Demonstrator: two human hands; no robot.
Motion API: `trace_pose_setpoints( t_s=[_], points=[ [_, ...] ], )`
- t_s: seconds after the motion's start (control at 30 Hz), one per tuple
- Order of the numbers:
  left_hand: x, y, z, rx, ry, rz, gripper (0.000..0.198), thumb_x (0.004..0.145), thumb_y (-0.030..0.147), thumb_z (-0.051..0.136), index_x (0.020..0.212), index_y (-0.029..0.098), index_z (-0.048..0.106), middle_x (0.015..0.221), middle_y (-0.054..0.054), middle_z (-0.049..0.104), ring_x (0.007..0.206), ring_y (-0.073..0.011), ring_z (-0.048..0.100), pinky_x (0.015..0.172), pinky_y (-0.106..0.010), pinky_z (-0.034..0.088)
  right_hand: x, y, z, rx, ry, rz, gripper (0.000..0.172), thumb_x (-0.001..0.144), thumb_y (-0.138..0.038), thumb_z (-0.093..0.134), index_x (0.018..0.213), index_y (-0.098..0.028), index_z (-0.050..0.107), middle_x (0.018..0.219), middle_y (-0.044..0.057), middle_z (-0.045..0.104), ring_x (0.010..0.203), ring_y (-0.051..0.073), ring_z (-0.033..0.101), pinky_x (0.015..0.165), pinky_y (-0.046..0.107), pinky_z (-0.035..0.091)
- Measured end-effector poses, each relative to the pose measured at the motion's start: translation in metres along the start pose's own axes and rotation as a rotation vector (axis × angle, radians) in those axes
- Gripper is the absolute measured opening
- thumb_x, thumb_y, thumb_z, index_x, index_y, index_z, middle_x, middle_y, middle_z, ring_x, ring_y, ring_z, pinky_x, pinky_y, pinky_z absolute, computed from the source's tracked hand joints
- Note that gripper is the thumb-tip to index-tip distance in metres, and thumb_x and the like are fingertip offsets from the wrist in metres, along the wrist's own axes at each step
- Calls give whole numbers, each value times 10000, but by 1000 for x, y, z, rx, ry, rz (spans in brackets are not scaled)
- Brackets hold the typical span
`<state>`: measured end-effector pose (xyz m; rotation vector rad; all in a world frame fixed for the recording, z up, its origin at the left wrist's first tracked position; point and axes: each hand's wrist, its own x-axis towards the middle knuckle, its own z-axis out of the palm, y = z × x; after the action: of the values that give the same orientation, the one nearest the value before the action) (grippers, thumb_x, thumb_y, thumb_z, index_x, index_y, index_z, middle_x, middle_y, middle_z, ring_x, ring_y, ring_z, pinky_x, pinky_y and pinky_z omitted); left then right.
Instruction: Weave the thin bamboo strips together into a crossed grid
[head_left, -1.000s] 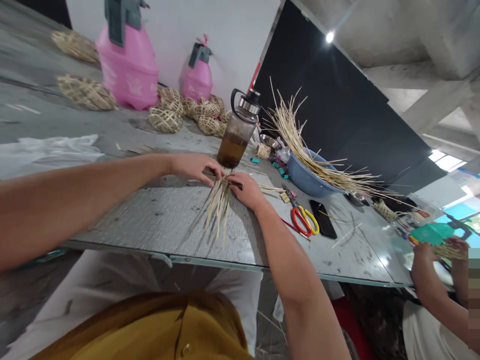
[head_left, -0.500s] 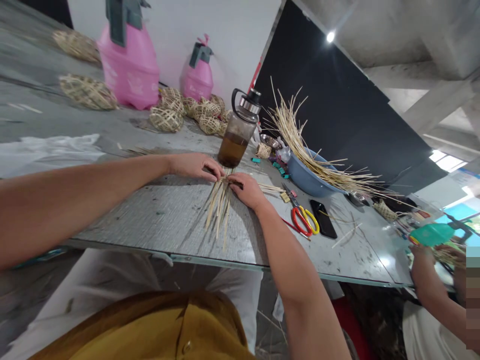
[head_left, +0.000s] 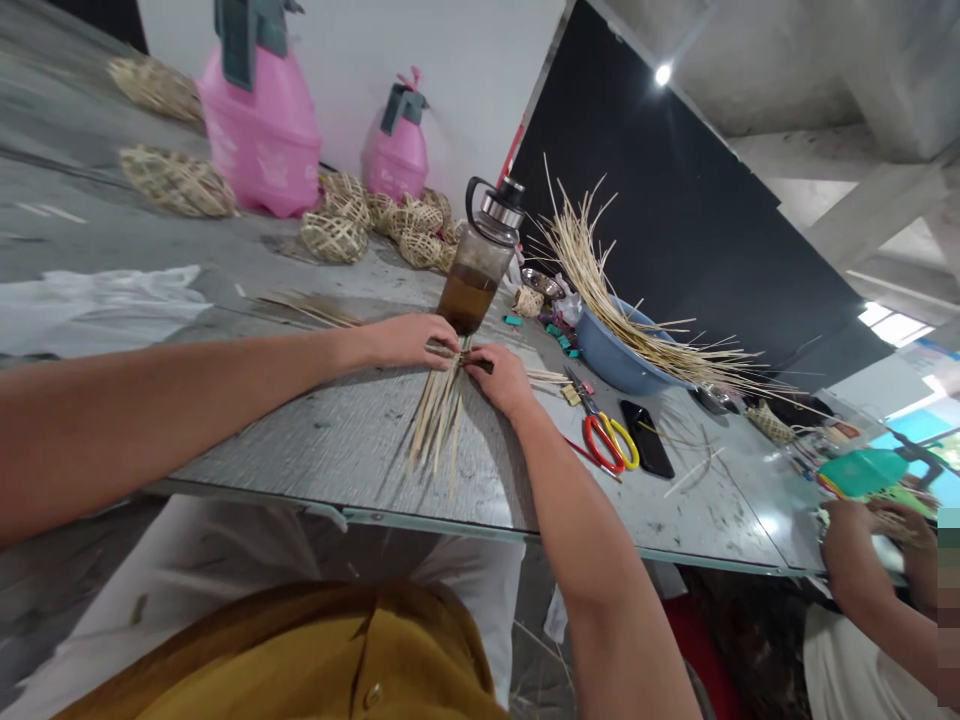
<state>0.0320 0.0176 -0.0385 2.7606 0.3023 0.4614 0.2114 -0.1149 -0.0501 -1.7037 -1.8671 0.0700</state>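
Observation:
A small fan of pale bamboo strips (head_left: pixel 439 415) lies on the grey table (head_left: pixel 300 450), its loose ends pointing toward me. My left hand (head_left: pixel 405 340) pinches the far end of the strips from the left. From the right, my right hand (head_left: pixel 501 378) presses and grips the same end, fingers curled on the strips. The two hands nearly touch just in front of a bottle of brown liquid (head_left: pixel 476 270).
Red-and-yellow scissors (head_left: pixel 607 435) and a black phone (head_left: pixel 649 438) lie to the right. A blue basin (head_left: pixel 611 355) holds long strips. Woven baskets (head_left: pixel 334 235) and two pink sprayers (head_left: pixel 259 120) stand at the back. Another person's hands (head_left: pixel 874 540) work at the far right.
Both hands stay on the strip bundle with slight finger shifts; more loose strips show on the table to the left. The other person's hands have moved lower.

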Motion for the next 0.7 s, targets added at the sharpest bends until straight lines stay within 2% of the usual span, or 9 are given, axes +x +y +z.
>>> trace_pose_setpoints(
  t_s=[0.1, 0.2, 0.4, 0.6, 0.7],
  points=[
    [-1, -2, 0, 10, -41, 66, 371, 897, 352, 600, 1181, 136, 701, 1287, -88, 651, 1189, -196, 554, 1063, -276, 347, -1, 0, -1, -3, 33, 14, 84, 875, -180, 696, 929, -204, 757, 1073, 65, 721, 1098, 209, 631, 1049, 368, 450],
    [-2, -4, 1, 15, -68, 108, 378, 945, 360, 544, 1210, 140, 700, 1305, -97, 645, 1200, -210, 554, 1073, -297, 338, -1, 0, -2, 3, 14, -5, 91, 908, -197, 657, 901, -210, 746, 1060, 51, 722, 1084, 200, 631, 1038, 362, 457],
    [-1, -7, 3, 36, -63, 128, 369, 954, 360, 545, 1188, 126, 707, 1315, -110, 637, 1204, -212, 554, 1067, -285, 331, -2, 0, 2, -40, -23, -28, 110, 884, -122, 646, 924, -205, 707, 1085, 45, 707, 1094, 202, 616, 1037, 373, 459],
    [-1, -9, 5, 48, -31, 138, 438, 955, 341, 556, 1307, 90, 626, 1329, -129, 623, 1211, -200, 529, 1075, -284, 321, -1, 0, 5, -65, -39, -46, 234, 903, -100, 602, 1105, -184, 682, 1186, 84, 685, 1137, 218, 605, 1057, 374, 453],
    [-1, -10, 5, 47, -58, 122, 405, 960, 351, 547, 1259, 101, 660, 1342, -125, 616, 1223, -201, 519, 1090, -297, 315, -1, -1, 4, -49, -55, -48, 200, 908, -118, 604, 1051, -210, 709, 1149, 65, 703, 1117, 220, 624, 1062, 388, 458]
  ],
)
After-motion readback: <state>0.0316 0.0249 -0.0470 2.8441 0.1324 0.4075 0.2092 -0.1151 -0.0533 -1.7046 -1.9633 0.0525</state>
